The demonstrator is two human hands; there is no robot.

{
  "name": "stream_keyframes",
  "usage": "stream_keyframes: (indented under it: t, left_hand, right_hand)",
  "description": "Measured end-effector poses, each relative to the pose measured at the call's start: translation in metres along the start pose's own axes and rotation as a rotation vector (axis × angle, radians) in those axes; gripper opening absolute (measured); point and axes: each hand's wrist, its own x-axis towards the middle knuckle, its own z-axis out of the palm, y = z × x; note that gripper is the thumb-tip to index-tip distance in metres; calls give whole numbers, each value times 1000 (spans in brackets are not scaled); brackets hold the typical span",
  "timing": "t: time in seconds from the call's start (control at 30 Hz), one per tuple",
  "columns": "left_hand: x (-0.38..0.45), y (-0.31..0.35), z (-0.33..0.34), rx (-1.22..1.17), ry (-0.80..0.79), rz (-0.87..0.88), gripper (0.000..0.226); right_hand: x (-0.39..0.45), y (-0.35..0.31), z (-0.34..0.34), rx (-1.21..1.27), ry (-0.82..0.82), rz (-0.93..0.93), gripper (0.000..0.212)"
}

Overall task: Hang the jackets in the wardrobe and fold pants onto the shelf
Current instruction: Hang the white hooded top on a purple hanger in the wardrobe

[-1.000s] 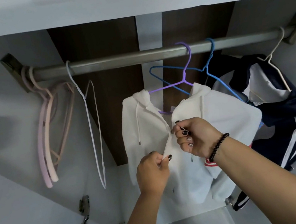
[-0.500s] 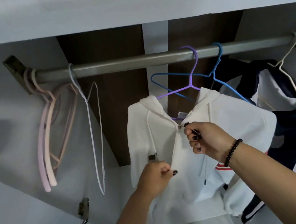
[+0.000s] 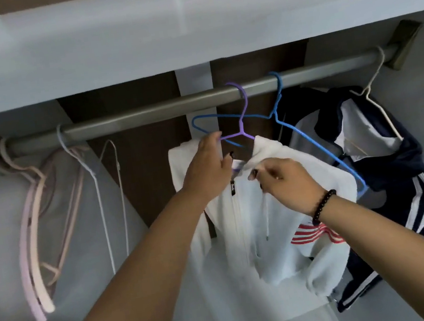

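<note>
A white zip hoodie [image 3: 259,224] with red stripes on one sleeve hangs on a purple hanger [image 3: 242,125] from the metal rail [image 3: 143,115]. Its zip is closed up to the collar. My left hand [image 3: 206,169] holds the left side of the collar by the hanger's left arm. My right hand [image 3: 282,180] pinches the collar fabric on the right side, near the neck label. A navy jacket [image 3: 388,167] with white stripes hangs to the right on a white hanger [image 3: 371,92].
An empty blue hanger [image 3: 297,131] hangs between the two jackets. Pink hangers [image 3: 36,241] and a thin white hanger [image 3: 100,193] hang at the rail's left end. A white shelf [image 3: 132,40] runs above the rail. The wardrobe's grey side walls close in on both sides.
My left hand rose from the hoodie's lower front to the collar. My right hand moved up with the zip pull to the collar. The view tilted upward.
</note>
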Motion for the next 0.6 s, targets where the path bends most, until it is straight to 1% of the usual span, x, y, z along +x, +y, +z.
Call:
stream_keyframes:
  t: [0.03,0.07,0.13,0.27,0.37,0.43,0.5,0.6]
  left_hand:
    - [8,4,-1,10,-43,20,48]
    - [17,8,-2,13,-77,49,47]
    - [34,17,-5,28,-126,90,38]
    - [63,25,-7,177,-163,70,22]
    - [71,25,-3,233,-140,70,20]
    - [73,26,0,241,-122,74,17]
    - [73,27,0,266,-112,72,14]
    - [74,24,1,278,-102,69,13]
  right_hand:
    - [5,1,-9,-21,104,-132,22]
    - [12,1,-19,-33,172,-239,18]
    - [26,3,-39,-97,217,-348,14]
    - [52,16,-50,-302,122,-342,20]
    - [63,32,-34,-314,59,-314,30]
    - [69,37,-26,-271,99,-300,26]
    - [73,40,-21,-258,152,-286,17]
    - [69,45,-19,-287,222,-347,7]
